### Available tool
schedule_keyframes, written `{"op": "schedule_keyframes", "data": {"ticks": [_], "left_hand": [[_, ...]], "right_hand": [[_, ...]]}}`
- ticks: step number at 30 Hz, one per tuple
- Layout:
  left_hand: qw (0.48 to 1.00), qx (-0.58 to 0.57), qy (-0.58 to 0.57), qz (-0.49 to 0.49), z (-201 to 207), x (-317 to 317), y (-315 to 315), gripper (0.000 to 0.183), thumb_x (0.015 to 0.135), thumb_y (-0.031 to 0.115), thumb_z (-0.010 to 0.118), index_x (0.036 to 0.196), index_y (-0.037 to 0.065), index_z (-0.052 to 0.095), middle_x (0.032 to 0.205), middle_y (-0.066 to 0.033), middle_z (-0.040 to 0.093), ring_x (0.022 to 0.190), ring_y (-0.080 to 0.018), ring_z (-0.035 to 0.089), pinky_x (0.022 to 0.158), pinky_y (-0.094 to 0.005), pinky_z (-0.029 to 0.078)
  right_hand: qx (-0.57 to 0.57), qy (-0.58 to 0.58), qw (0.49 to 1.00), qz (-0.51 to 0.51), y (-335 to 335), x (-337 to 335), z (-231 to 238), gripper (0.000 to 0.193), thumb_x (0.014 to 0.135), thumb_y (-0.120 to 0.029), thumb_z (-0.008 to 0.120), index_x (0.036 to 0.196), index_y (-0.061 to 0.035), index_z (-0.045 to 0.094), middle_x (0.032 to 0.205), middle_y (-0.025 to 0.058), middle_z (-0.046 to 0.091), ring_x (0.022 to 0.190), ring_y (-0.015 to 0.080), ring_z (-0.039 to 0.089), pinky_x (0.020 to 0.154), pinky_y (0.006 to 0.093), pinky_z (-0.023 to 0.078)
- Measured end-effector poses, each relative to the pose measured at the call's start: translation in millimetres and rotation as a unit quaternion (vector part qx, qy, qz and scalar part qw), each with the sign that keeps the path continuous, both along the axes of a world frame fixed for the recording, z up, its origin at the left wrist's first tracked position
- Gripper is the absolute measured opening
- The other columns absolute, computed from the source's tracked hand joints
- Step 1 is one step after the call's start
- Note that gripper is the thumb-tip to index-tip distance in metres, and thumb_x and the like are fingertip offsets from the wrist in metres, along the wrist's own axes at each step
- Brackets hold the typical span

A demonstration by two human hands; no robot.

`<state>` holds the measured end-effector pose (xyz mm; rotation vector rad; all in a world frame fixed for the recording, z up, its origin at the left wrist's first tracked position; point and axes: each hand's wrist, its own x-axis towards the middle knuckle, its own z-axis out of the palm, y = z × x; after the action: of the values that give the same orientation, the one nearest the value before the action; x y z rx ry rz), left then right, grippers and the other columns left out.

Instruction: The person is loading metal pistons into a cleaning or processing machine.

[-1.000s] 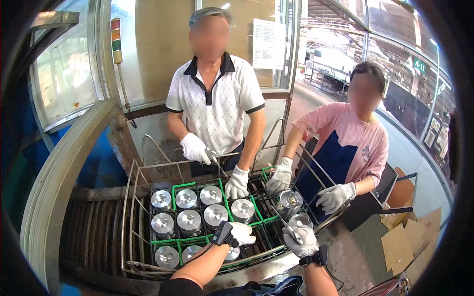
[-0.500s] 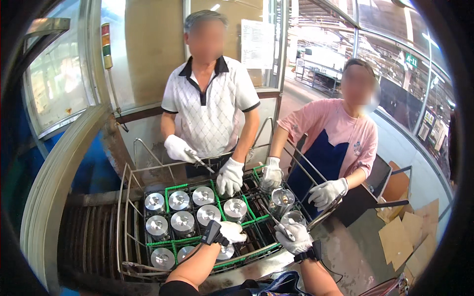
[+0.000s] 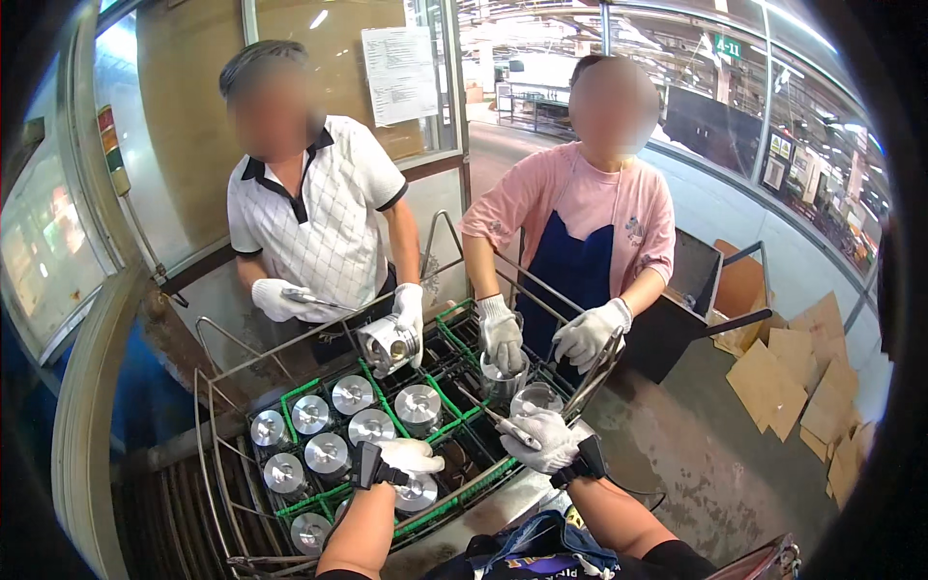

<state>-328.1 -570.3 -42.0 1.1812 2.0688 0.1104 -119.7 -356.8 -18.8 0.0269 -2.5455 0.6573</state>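
My left hand, white-gloved, is open with fingers stretched right, over the near row of a wire crate. Just below it is a silver metal piston; the glove's edge overlaps it, and I cannot tell whether they touch. My right hand, also gloved, is closed around a slim grey hand tool, its tip pointing up and left. Beyond that hand stands another piston at the crate's right end. More pistons stand upright in the left compartments. Both my wrists wear black straps.
Across the crate, a person at left holds a tilted piston and a slim tool. A person in pink has one gloved hand on a piston, the other by the crate's rail. Cardboard sheets lie on the floor at right.
The view has swung right. The person at left has lifted a piston out of the crate. My left hand stays over the near row; my right hand still grips its tool.
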Motion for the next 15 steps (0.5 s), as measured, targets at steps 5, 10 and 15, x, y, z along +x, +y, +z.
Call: {"op": "schedule_keyframes", "data": {"ticks": [5,10,15], "left_hand": [[0.994,-0.068,-0.086,-0.006,3,-3,4,0.058,0.084,0.062,0.052,0.066,0.008,0.059,0.050,0.0001,0.048,0.046,-0.0135,0.047,0.045,-0.0323,0.034],[0.992,-0.102,-0.070,0.005,-2,6,2,0.047,0.087,0.054,0.054,0.074,0.011,0.067,0.062,0.0020,0.056,0.052,-0.0147,0.049,0.051,-0.0341,0.037],[0.975,-0.190,-0.073,-0.088,-58,-6,13,0.053,0.075,0.056,0.060,0.104,0.013,0.073,0.093,-0.0119,0.072,0.088,-0.0270,0.068,0.077,-0.0375,0.052]], "right_hand": [[-0.034,0.023,0.999,0.001,0,3,-2,0.023,0.080,-0.024,0.069,0.099,-0.0121,0.068,0.077,0.0129,0.065,0.076,0.0347,0.062,0.068,0.0441,0.049],[-0.038,0.033,0.998,-0.022,4,7,-10,0.023,0.078,-0.016,0.071,0.100,-0.0104,0.070,0.080,0.0112,0.068,0.078,0.0332,0.065,0.073,0.0421,0.052],[-0.040,0.035,0.998,-0.013,7,7,-4,0.021,0.077,-0.015,0.071,0.096,-0.0099,0.070,0.074,0.0116,0.064,0.072,0.0335,0.063,0.069,0.0427,0.050]]}}
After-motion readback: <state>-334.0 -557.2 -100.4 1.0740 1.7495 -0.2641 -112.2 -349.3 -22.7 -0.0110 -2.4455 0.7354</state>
